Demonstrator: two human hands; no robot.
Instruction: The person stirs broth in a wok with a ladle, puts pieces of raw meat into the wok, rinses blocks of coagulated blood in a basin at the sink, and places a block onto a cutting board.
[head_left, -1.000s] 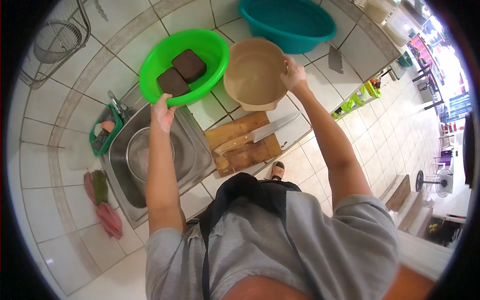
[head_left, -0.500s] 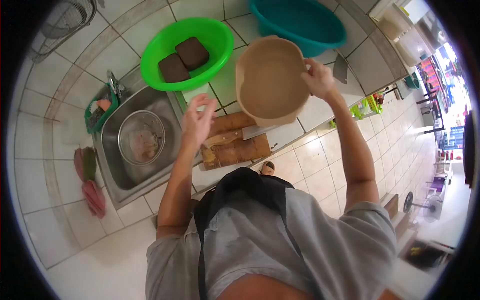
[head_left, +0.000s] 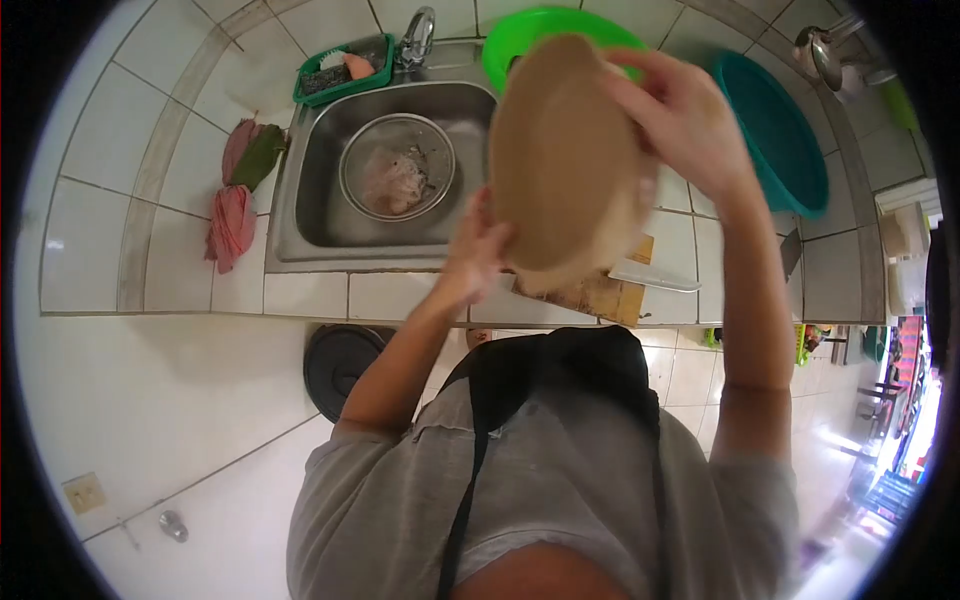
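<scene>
A tan plastic basin is held up above the counter, tilted on its side and slightly blurred. My right hand grips its upper right rim, thumb and fingers closed on it. At the lower left edge, my left hand also holds the basin, fingers against the rim. Below the basin lies a wooden cutting board, partly hidden, with a knife resting on it. The green basin behind is mostly covered by the tan one.
Left of the basin is a steel sink with a mesh strainer holding pale, wet-looking scraps. Beside the faucet sits a green tray with sponges. Cloths lie at left, a teal basin at right.
My view has swung left toward the sink. The tan basin has tipped from facing up to its side, and my left hand, free before, now holds its edge.
</scene>
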